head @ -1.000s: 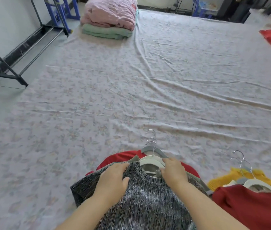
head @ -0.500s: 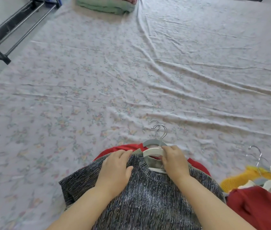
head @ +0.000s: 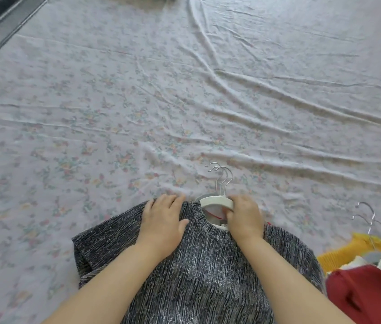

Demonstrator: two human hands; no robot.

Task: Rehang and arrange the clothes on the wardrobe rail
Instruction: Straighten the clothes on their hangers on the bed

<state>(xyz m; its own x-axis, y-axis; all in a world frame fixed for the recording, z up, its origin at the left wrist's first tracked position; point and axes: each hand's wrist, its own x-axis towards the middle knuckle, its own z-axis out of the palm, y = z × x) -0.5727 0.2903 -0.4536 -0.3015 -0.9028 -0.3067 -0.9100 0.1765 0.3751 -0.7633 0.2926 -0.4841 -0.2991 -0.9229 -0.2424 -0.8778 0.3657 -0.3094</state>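
Left hand flat, fingers straight, pressing grey knit top onto bed. Right hand fingers curled round white hanger at collar. Stacked hooks just beyond fingers: lifting may drag lower hangers along, or top may slip off.

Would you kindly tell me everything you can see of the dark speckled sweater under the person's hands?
The dark sweater is a black-and-white marled knit with a ribbed round neckline. It lies spread over the floral sheet, neck pointing away from the person, one sleeve showing at the left. A white hanger sits in its neck opening. The left hand rests flat on its shoulder; the right hand grips the hanger at the collar. Its hem is cropped.
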